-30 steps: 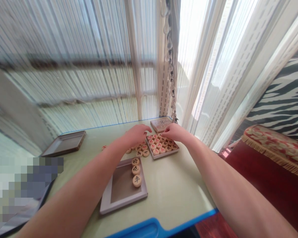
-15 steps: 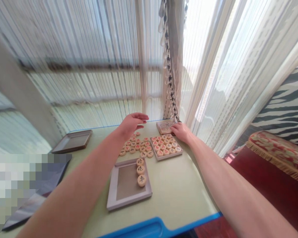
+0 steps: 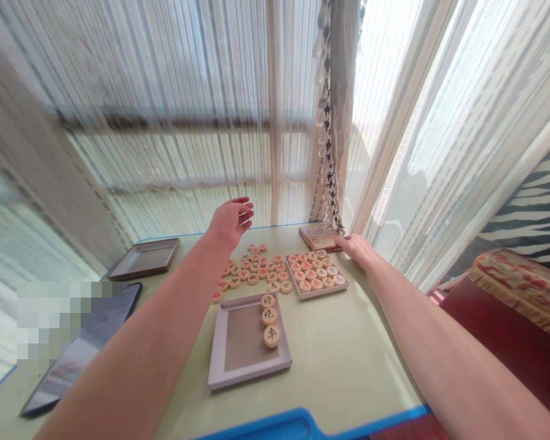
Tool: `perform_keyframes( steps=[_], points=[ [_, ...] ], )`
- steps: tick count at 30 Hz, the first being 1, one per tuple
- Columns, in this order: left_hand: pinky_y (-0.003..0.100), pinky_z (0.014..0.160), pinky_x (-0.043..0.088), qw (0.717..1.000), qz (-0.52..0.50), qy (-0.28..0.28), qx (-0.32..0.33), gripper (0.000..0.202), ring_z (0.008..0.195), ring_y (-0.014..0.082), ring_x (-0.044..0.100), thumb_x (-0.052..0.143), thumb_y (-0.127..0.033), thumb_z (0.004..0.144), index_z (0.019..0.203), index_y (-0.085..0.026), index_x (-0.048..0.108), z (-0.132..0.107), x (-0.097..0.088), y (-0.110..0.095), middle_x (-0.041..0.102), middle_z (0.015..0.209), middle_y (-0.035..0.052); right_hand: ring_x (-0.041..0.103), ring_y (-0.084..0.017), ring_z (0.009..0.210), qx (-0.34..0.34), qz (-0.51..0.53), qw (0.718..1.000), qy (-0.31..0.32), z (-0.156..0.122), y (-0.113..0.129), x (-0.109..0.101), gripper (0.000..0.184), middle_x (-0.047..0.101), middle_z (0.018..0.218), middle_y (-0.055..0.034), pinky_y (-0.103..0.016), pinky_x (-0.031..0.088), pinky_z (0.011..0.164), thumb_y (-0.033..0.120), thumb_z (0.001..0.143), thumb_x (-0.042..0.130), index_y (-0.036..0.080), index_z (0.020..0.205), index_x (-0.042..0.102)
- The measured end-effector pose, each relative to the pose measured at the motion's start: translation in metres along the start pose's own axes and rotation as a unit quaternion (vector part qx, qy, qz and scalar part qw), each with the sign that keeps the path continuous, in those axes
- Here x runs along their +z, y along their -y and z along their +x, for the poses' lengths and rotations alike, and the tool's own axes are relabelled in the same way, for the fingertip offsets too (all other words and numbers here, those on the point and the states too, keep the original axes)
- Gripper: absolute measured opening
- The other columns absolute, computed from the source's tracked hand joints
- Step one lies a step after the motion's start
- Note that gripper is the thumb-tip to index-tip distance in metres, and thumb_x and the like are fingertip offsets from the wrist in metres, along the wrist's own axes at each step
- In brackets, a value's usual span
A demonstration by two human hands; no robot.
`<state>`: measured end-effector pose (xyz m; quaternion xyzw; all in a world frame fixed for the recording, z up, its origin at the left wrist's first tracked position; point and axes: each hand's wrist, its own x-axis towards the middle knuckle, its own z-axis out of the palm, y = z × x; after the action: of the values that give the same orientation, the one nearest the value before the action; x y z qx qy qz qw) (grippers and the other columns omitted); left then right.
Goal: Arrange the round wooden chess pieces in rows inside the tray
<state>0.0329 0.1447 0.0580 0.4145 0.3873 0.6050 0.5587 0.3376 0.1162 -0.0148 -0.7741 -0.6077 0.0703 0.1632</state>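
My left hand (image 3: 233,221) hovers over the far side of the table with loosely bent fingers apart and nothing in them. Below it lie loose Chinese chess pieces (image 3: 253,278), some marked red and some black. At the far right, my right hand (image 3: 355,247) grips the right edge of a flat printed box (image 3: 319,237); its fingertips are partly hidden. Just in front of that box, a shallow box tray (image 3: 294,286) is filled with rows of pieces. Nearer me, another shallow tray (image 3: 216,354) holds three black-marked pieces (image 3: 269,316) lined up along its right side.
A box lid (image 3: 146,258) lies at the back left of the table (image 3: 339,366). A dark-edged tablet-like device (image 3: 87,360), partly blurred, is at the left. String curtains (image 3: 187,153) hang behind the table, and a fringed red seat (image 3: 522,281) stands at the right.
My left hand has drawn back to the left, off the middle of the table. The view has shifted a little left; my right hand stays at the printed box.
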Motion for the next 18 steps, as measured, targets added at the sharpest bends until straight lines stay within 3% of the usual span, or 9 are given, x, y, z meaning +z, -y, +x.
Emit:
perform_keyframes(
  steps=[11, 18],
  points=[
    [0.022, 0.046, 0.036, 0.997, -0.067, -0.011, -0.035, 0.026, 0.051, 0.0077, 0.047, 0.049, -0.001, 0.051, 0.072, -0.014, 0.056, -0.007, 0.006, -0.009, 0.054, 0.065, -0.0007, 0.058, -0.034, 0.091, 0.028, -0.033, 0.999, -0.019, -0.001, 0.015, 0.007, 0.059, 0.064, 0.089, -0.021, -0.035, 0.041, 0.067, 0.059, 0.077, 0.038, 0.009, 0.088, 0.067],
    [0.02, 0.044, 0.034, 0.996, -0.075, -0.005, -0.04, 0.025, 0.05, 0.007, 0.046, 0.049, -0.001, 0.05, 0.071, -0.014, 0.055, -0.009, 0.008, -0.01, 0.052, 0.062, -0.0012, 0.058, -0.029, 0.089, 0.043, 0.035, 0.996, -0.064, -0.002, 0.021, 0.008, 0.05, 0.065, 0.083, -0.0144, -0.035, 0.042, 0.073, 0.058, 0.071, 0.046, 0.013, 0.08, 0.066]
  ],
)
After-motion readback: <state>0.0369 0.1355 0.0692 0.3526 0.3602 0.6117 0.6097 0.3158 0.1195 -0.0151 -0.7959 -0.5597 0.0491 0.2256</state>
